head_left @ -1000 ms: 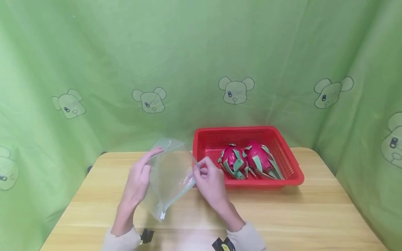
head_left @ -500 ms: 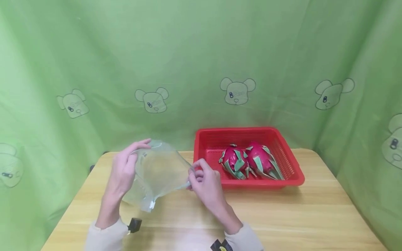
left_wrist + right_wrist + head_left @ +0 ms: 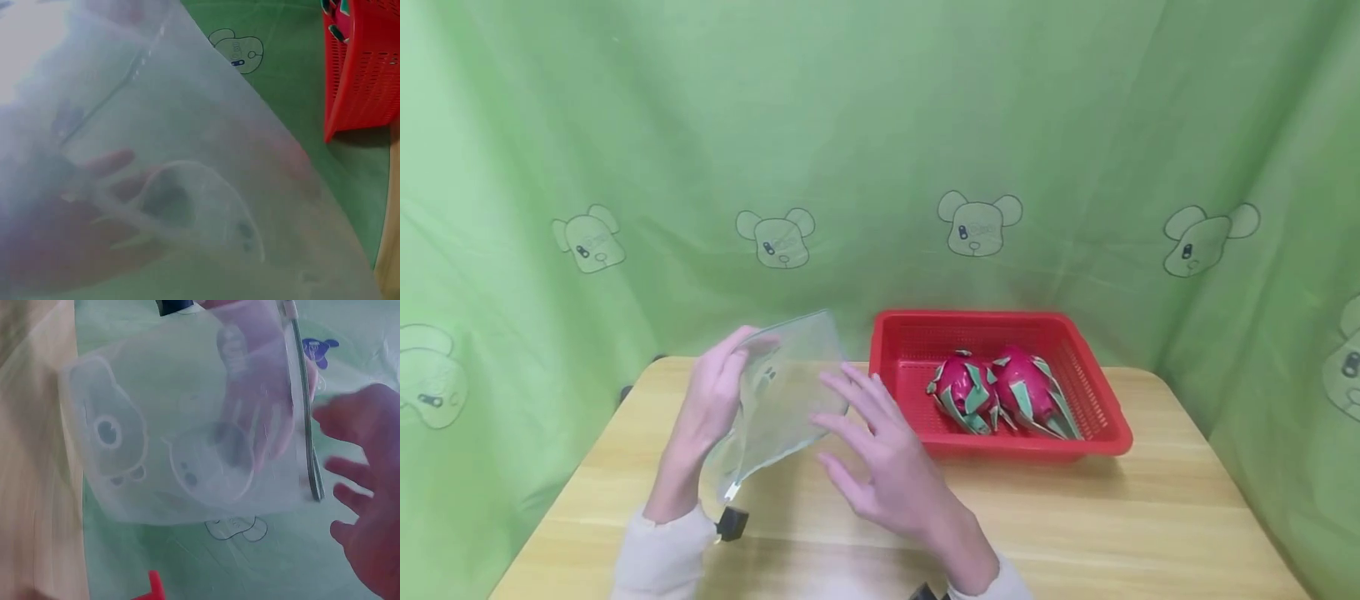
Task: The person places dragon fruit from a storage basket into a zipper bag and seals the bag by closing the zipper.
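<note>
A clear slider zip bag (image 3: 790, 392) hangs tilted above the table, its white slider (image 3: 732, 492) at the lower left corner. My left hand (image 3: 711, 400) holds the bag at its left side; in the right wrist view, the fingers (image 3: 269, 419) show through the frosted plastic, which has pale printed figures. To the right of the bag, my right hand (image 3: 887, 458) has its fingers spread, with nothing gripped. Its fingertips overlap the bag's right edge in the head view, while the right wrist view has them beside the zip strip (image 3: 307, 419).
A red plastic basket (image 3: 1000, 446) stands at the back right of the wooden table (image 3: 1075, 533). Two dragon fruits, one on the left (image 3: 957, 385) and one on the right (image 3: 1024, 379), lie in it. A green curtain (image 3: 880, 125) with mouse-like figures encloses the back and sides.
My right hand has let go of the bag's zip edge and spread its fingers. The bag has turned and shifted to the left with my left hand, its slider now farther left.
</note>
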A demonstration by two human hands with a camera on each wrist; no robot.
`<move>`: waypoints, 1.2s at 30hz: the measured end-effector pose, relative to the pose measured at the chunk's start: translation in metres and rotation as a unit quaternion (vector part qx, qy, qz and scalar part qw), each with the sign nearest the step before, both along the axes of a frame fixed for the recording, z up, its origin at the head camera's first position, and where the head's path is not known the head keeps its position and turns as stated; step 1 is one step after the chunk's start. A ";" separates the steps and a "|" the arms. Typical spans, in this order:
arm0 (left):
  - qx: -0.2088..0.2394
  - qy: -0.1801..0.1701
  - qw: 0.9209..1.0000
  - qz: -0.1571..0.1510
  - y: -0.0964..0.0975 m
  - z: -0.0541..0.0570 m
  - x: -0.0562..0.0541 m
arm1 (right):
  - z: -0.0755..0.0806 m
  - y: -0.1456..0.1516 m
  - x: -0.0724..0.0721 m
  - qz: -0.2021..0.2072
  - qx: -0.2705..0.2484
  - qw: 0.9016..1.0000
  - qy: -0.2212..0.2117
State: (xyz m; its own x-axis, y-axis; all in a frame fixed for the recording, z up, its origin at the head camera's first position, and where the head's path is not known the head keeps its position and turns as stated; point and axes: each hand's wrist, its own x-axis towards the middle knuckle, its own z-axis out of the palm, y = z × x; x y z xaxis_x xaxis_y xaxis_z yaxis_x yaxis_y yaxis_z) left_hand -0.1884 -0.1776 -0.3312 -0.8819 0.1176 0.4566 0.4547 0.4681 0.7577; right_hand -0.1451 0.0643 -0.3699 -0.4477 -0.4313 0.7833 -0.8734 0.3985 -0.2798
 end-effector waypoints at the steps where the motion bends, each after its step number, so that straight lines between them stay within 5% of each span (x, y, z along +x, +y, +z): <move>1: 0.000 -0.005 1.000 -0.007 0.000 0.001 -0.001 | 0.001 0.000 0.000 0.007 0.016 1.000 0.012; 7: -0.007 -0.005 0.999 -0.038 -0.009 0.011 -0.008 | -0.001 0.002 -0.004 -0.003 0.065 0.996 0.057; 13: 0.021 0.007 0.999 -0.025 -0.020 0.019 -0.008 | 0.009 0.011 -0.011 -0.009 0.067 0.997 0.045; 22: 0.058 -0.028 0.995 -0.073 0.000 0.001 -0.007 | 0.005 -0.002 -0.023 -0.013 0.035 0.999 0.024; 31: 0.056 -0.058 0.990 -0.118 0.007 -0.010 0.009 | 0.006 -0.011 -0.026 -0.024 0.024 0.999 -0.006; 36: 0.094 -0.040 0.991 -0.083 0.003 -0.012 0.006 | 0.005 -0.006 -0.026 -0.028 0.042 0.998 -0.021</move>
State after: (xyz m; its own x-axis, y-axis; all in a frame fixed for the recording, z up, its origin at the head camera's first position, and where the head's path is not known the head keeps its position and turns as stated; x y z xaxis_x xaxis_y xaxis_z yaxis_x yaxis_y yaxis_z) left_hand -0.1826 -0.1744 -0.3437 -0.8917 0.1845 0.4133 0.4486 0.2391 0.8611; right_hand -0.1707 0.0584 -0.3652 -0.5055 -0.4679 0.7250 -0.8369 0.4704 -0.2799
